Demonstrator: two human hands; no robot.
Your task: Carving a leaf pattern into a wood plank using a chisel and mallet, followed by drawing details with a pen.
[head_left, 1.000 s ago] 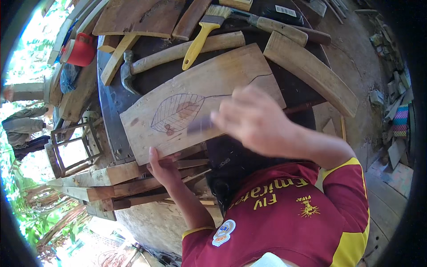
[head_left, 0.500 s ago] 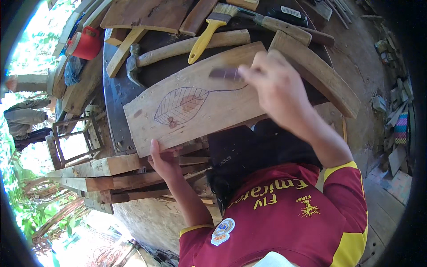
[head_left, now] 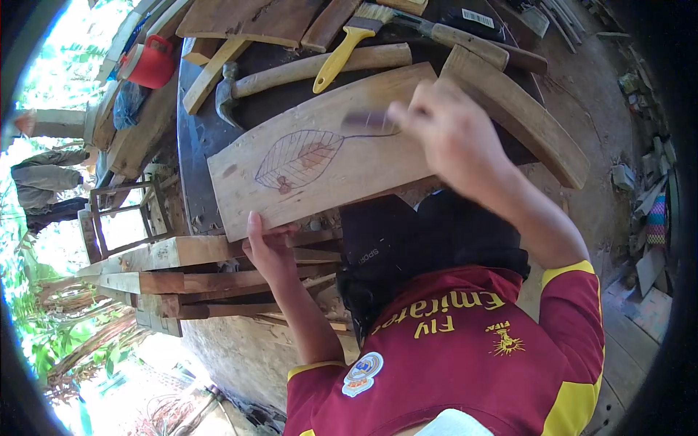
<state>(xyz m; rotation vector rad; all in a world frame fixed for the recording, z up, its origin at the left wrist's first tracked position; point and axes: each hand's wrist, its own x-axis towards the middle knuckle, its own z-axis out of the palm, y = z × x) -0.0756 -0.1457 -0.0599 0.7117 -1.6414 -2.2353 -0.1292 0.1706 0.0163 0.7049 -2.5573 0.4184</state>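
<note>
A pale wooden board [head_left: 371,163] lies tilted across the table's near side. On its face is a dark line drawing of a leaf [head_left: 300,160] with veins and a long stem. My left hand [head_left: 269,243] grips the board's near left edge, thumb on top and fingers underneath. Above the right part of the board, my right hand [head_left: 451,127] is closed and smeared by motion. A dark, flat, narrow piece [head_left: 367,119] sticks out leftward from its fingers over the stem; blur hides its exact kind and whether it touches the wood.
Beyond the board, a claw hammer [head_left: 320,70] and a yellow-handled paintbrush [head_left: 342,54] lie on the dark table [head_left: 195,156]. A curved wooden piece [head_left: 520,116] rests at the right. Stacked timber [head_left: 167,258] sits at the near left, and a red jug [head_left: 150,64] stands farther back.
My right hand stays over the board with the dark piece, blurred in both frames. The view has shifted slightly; my left hand keeps its hold on the board's edge.
</note>
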